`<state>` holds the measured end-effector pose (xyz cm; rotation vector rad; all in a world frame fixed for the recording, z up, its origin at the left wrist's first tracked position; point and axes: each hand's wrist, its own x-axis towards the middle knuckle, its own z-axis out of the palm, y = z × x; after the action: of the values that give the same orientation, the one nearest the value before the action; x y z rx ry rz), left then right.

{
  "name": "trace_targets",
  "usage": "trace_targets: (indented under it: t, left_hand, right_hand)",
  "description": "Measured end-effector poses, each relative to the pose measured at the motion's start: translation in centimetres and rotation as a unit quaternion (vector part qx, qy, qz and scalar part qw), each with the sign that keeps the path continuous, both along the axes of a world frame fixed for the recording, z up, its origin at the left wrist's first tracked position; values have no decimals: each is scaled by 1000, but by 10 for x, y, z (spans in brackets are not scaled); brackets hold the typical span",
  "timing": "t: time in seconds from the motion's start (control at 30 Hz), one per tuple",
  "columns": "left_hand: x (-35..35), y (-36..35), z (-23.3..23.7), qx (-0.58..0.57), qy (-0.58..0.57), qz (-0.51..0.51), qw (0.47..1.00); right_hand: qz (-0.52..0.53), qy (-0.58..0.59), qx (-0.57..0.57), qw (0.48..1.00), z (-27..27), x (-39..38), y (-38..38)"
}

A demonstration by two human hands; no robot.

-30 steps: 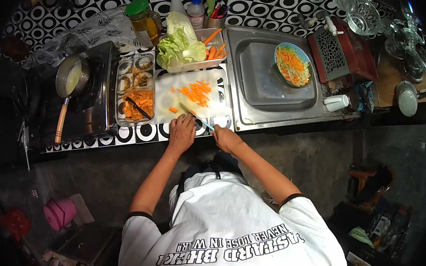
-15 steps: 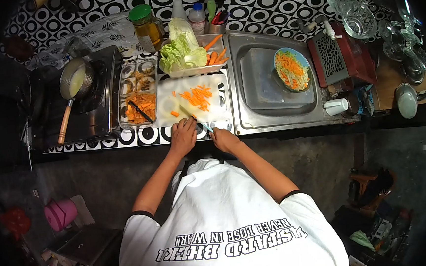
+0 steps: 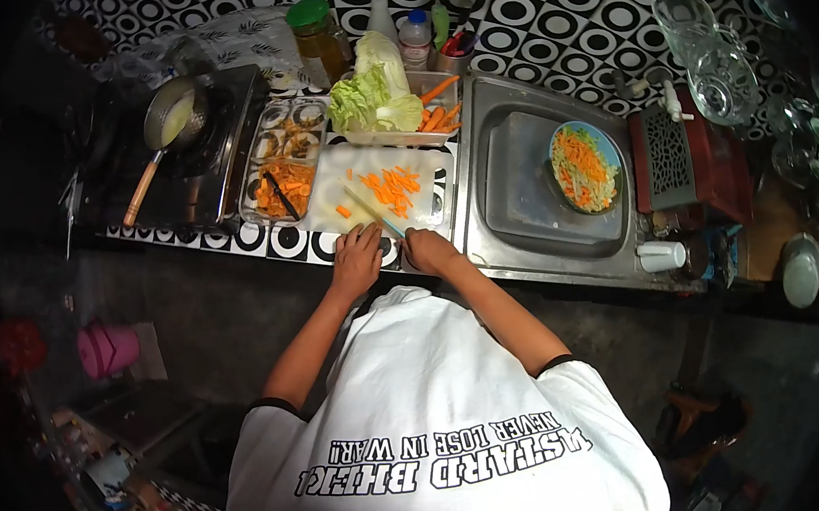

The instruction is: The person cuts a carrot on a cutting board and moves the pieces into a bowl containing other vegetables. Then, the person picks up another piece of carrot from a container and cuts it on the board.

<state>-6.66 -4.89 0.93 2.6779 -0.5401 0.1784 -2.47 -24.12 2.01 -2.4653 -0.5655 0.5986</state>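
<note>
My right hand grips a knife by its light-blue handle, with the blade angled up and left over the white cutting board. Beside it, my left hand rests at the board's front edge, fingers bent down over a carrot piece that they mostly hide. A short carrot chunk lies just beyond the left fingertips. Farther back on the board is a loose heap of carrot sticks.
Left of the board stand a clear container of carrot peelings and a stove with a saucepan. Behind is a tub with lettuce and whole carrots. A bowl of shredded vegetables sits in the sink area at right.
The view has shifted and tilted, so the counter appears turned slightly. Both hands stay at the board's front edge, and the knife is still in my right hand.
</note>
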Motion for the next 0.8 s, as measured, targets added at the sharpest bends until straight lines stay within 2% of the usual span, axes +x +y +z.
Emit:
trace_targets:
  t: [0.23, 0.37, 0.57, 0.8]
  left_hand:
    - [-11, -16, 8, 19, 24, 76, 997]
    - [-24, -22, 12, 9, 35, 158, 987]
    - [-41, -19, 22, -41, 39, 281, 958]
    - [-14, -7, 19, -60, 21, 302, 951]
  right_hand:
    - [17, 28, 15, 999, 25, -5, -20]
    - [1, 90, 16, 996, 25, -23, -32]
    - [19, 91, 31, 995, 12, -35, -46]
    - [-40, 42, 31, 998, 12, -17, -50]
